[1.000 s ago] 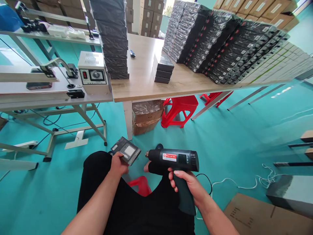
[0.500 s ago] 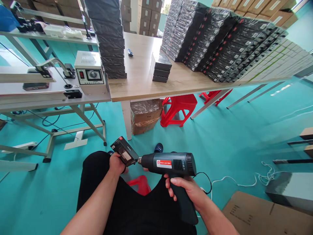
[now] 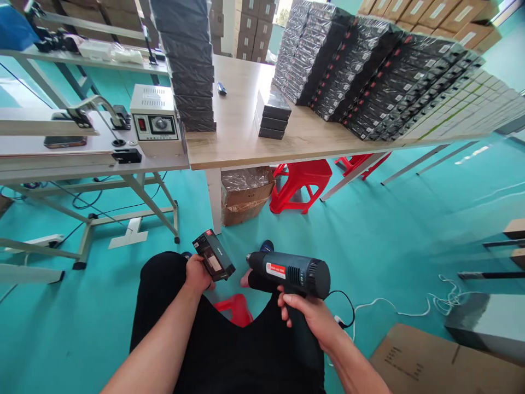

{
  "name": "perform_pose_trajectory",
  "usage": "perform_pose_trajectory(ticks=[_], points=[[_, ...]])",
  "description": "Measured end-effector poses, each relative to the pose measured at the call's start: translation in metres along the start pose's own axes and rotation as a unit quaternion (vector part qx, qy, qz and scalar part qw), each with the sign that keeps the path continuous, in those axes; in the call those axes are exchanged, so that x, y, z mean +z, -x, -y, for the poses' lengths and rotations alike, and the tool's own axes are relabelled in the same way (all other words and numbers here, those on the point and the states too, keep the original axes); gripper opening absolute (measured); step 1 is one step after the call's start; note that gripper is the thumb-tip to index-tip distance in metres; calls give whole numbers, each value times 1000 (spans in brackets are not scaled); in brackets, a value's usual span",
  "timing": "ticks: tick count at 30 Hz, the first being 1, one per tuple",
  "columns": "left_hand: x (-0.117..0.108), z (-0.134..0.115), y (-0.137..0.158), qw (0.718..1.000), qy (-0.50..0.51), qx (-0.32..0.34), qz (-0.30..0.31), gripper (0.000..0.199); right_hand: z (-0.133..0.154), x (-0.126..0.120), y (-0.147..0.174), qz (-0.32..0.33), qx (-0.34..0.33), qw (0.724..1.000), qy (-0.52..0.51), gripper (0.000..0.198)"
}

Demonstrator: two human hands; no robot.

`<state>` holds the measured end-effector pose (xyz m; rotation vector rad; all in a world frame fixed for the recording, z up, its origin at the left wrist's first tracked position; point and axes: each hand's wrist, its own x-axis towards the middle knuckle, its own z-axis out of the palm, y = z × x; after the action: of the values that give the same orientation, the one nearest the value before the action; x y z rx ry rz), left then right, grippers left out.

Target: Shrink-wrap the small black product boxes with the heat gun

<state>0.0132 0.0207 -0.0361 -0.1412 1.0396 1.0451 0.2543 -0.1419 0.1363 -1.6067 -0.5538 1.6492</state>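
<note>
In my left hand (image 3: pixel 198 273) is a small black product box (image 3: pixel 214 254) with a red mark and a pale window panel, tilted above my knee. My right hand (image 3: pixel 301 312) grips the handle of a dark heat gun (image 3: pixel 289 271) with a red and white label. The gun's nozzle points left toward the box, a short gap apart from it. Its black cord hangs behind my right wrist. My left fingers are partly hidden under the box.
Ahead stands a wooden table (image 3: pixel 238 148) with a short stack of black boxes (image 3: pixel 273 112), a tall black stack (image 3: pixel 191 71) and many wrapped boxes (image 3: pixel 315 54). A sealing machine (image 3: pixel 156 117) is at left. Below are a red stool (image 3: pixel 301 180) and a carton (image 3: pixel 248 197); another carton (image 3: pixel 435 361) lies lower right.
The heat gun's nozzle has swung up and away to the right, opening a gap from the box. The box has shifted slightly right and turned a little in my left hand.
</note>
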Motion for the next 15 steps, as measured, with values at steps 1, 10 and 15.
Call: perform_pose_trajectory(ticks=[1,10,15], points=[[0,1,-1,1000,-11,-19,3,26,0,-1,2,20,12,1000,-1,30],[-7,17,-6,976,-147,-151,58,18,18,7,-1,10,-17,994,-107,31],[-8,17,-2,964,-198,-167,65,15,30,2,-5,20,-17,994,-106,30]])
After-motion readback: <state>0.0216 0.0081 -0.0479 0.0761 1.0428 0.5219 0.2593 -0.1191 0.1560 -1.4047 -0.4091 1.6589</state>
